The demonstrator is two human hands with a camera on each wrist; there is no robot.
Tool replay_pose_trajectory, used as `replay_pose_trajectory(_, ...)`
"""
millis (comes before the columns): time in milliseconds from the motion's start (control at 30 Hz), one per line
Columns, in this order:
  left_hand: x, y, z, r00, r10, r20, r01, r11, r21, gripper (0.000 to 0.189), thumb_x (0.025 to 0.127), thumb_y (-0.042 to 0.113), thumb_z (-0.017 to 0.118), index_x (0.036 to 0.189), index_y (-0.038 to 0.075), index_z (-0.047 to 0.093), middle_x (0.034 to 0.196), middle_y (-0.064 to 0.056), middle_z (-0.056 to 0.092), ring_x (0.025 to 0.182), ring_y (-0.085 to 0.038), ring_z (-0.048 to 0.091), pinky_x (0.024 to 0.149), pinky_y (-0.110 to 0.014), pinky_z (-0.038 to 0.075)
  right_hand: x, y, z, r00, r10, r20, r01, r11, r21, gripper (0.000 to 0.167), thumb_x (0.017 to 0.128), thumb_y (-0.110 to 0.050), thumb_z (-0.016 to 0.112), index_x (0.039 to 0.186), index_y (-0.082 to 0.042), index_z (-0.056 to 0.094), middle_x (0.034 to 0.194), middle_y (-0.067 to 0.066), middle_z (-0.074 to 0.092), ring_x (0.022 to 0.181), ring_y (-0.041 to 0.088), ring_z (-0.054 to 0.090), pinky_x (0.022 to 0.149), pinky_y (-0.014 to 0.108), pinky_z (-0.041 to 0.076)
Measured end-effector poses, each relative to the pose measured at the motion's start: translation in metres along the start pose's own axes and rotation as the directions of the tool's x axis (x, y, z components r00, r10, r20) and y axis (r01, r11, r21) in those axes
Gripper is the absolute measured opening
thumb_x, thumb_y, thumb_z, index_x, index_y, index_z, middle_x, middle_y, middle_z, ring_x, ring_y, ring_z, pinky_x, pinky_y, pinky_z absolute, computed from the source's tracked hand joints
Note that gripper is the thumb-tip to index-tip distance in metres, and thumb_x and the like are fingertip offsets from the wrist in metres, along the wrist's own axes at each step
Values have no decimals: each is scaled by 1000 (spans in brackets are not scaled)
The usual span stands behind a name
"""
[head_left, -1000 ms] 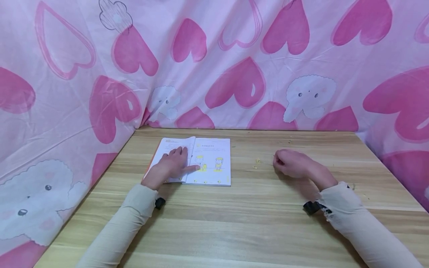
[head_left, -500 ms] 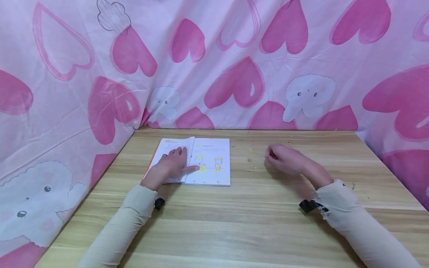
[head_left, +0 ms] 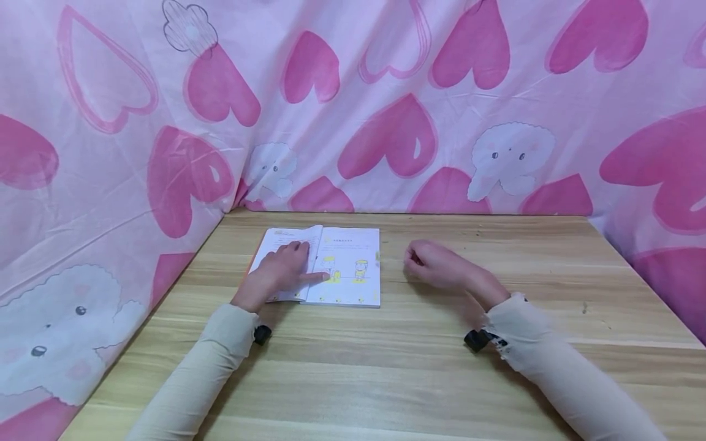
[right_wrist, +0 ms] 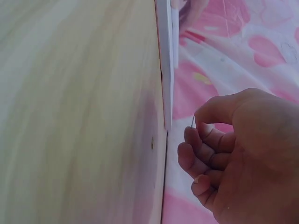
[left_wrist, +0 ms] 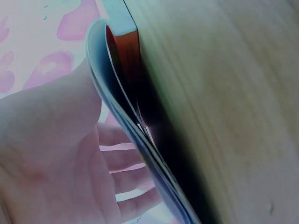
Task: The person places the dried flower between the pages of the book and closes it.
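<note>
An open book (head_left: 347, 291) lies at the left of the table, its right page printed with yellow figures. My left hand (head_left: 278, 269) rests on the left page, fingers extended and thumb stretched onto the right page. In the left wrist view the pages (left_wrist: 161, 179) bow upward under this hand. Just right of the book, my right hand (head_left: 438, 263) pinches a thin, clear-looking strip (right_wrist: 193, 120) between thumb and forefinger, the other fingers curled. Yellow marks (right_wrist: 202, 78) show beyond the fingertips, seemingly on that strip; its exact kind cannot be told.
The wooden table (head_left: 342, 373) bears a few tiny specks toward the right. A pink cloth (head_left: 386, 122) with hearts hangs along the back and sides. Both wrists wear small black cameras.
My right hand has moved left toward the book, and the yellow marks have shifted left with it to the right page's edge. The left hand and book stay put.
</note>
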State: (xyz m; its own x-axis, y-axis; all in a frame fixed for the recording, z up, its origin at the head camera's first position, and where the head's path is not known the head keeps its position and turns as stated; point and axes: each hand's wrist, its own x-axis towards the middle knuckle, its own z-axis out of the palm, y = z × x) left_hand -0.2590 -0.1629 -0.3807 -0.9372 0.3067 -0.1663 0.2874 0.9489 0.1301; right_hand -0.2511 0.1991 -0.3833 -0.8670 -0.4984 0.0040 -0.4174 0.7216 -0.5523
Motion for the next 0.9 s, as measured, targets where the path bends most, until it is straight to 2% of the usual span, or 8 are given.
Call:
replay_pose_trajectory(167,0,1,2,1000,-17,-6,17,1000,-18,105,96,77,62,163,0,37,164,-25,47,149,-47,49,116,-71,44,15,-13,8,999,25,21,-25,1000,16,13,110,-19,56,105,-11,65,89,2,61,82,17,57,75,32,49)
replay_pose_trajectory(300,1,2,3,1000,-26,-5,26,999,-33,105,96,77,63,163,0,37,164,-25,47,150,-46,48,117,-70,43,23,-19,8,998,57,11,-57,998,-29,12,108,-19,58,105,-13,68,91,1,65,84,17,60,77,33,51)
replay_pose_trajectory(467,1,3,2,1000,-30,7,30,999,-32,104,96,77,61,163,2,37,165,-23,46,150,-44,48,116,-69,45,23,-20,2,993,104,46,-99,990,-103,7,103,-20,70,105,-15,75,96,-1,72,89,17,64,84,36,57)
replay_pose_trajectory(600,1,2,1,999,-41,15,41,999,-23,101,96,77,61,162,4,38,165,-21,46,148,-44,50,114,-69,46,19,-16,0,990,113,86,-99,983,-156,9,100,-23,77,104,-16,78,97,-2,75,91,16,67,88,39,59)
replay_pose_trajectory(733,1,0,0,999,-48,23,49,999,-23,102,97,77,60,164,4,35,167,-21,44,150,-43,48,115,-70,45,19,-14,1,991,104,81,-87,978,-191,9,99,-26,80,101,-17,78,95,-4,75,91,15,67,89,40,59)
replay_pose_trajectory(900,0,-2,2,998,-47,38,49,998,-29,106,97,77,59,167,3,30,170,-22,39,155,-44,42,120,-71,40,21,-14,3,992,100,75,-84,979,-186,5,99,-23,78,96,-20,79,91,-5,74,88,14,66,86,38,57)
